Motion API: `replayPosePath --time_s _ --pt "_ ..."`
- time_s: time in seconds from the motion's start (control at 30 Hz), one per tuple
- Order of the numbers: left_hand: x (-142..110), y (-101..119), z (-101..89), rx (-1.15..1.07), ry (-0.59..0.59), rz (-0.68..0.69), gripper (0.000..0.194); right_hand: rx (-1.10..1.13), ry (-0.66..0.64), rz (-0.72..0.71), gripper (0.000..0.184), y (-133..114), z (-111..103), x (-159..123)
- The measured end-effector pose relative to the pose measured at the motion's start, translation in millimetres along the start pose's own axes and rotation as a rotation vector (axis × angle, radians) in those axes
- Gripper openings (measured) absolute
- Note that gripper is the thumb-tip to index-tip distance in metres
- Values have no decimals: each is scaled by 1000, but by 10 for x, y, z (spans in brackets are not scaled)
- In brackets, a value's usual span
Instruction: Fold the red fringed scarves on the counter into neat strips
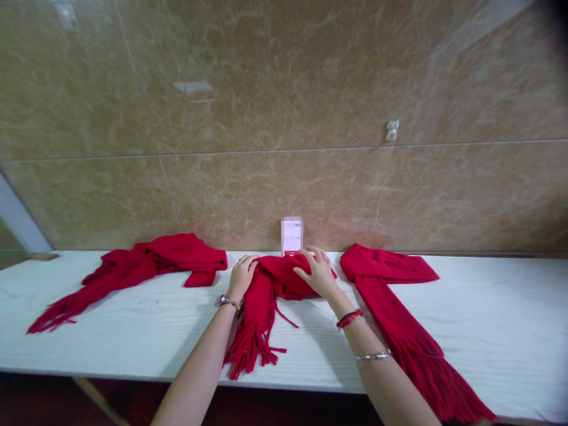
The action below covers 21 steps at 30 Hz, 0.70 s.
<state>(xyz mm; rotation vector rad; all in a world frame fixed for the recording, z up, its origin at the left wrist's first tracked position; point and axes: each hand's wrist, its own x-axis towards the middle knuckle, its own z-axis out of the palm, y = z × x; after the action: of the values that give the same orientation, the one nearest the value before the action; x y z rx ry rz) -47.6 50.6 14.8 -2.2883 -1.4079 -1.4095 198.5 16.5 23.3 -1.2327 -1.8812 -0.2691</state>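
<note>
Brown marbled tiles rise behind a white tabletop in the head view, with a small white bear-shaped piece on them at right and a pale fitting at upper left. 3 red scarves lie across the top. The middle scarf is bunched near the wall, its fringe trailing to the front edge; the left scarf and right scarf lie to either side of it. Against the wall stands a blurred bright screen, its foot hidden behind the middle scarf. The left hand rests on that scarf's left part, fingers extended; whether it pinches cloth, I cannot tell. The right hand, fingers spread and nothing gripped, is over its right part, blocking some cloth from sight; contact is unclear.
</note>
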Motion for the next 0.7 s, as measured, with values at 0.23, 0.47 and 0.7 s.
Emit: replayPosePath --time_s 0.23,0.47,0.7 --pt "-17 141 16 10 -50 48 21 -36 -276 -65 29 -83 120 -65" --pt "-35 90 75 -128 -84 -77 28 92 -3 60 21 7 75 19" --pt "-25 94 87 -334 -148 -214 29 22 281 281 28 59 -54 10"
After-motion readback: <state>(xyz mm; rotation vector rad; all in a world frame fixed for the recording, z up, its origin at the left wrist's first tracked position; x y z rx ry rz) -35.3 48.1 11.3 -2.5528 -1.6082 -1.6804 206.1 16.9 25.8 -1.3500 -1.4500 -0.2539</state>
